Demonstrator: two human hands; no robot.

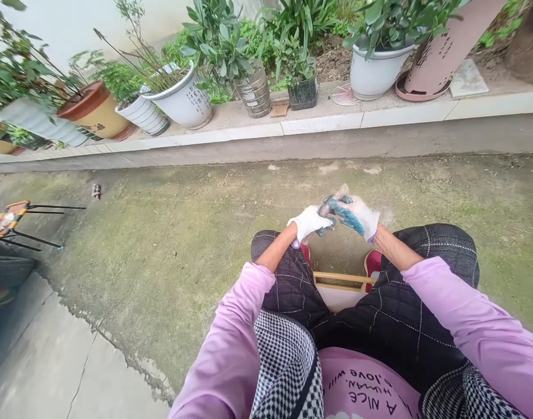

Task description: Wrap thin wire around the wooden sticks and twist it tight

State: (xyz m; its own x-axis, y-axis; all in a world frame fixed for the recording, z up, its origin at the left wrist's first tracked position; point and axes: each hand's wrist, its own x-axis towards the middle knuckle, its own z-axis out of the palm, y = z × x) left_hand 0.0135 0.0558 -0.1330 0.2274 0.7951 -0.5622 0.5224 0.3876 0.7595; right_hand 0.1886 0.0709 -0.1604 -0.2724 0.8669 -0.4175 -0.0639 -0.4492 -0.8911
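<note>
Pale brown object (pixel 344 190): held up between left hand (pixel 312 223) and right hand (pixel 352 215), ahead of the knees (pixel 447 247) and over mossy ground (pixel 196 233); narrow, too blurred to identify.
Left hand: in a white glove (pixel 309 219) with teal coating, apparently clamped around the object.
Right hand: gloved alike, teal palm side partly showing, bent close against the object; too blurred to tell how firmly gripped.
Coated fingers (pixel 348 219): probably best used with a steady hold on the left, small controlled movements on the right, and bare wrists kept clear.
Red shoes (pixel 373 263): below the hands, set apart, near a yellow bar (pixel 340 277).
Ledge (pixel 323 123): beyond the ground, lined with potted plants (pixel 181 96).
Chair (pixel 8 221): far left, well apart from the hands.
</note>
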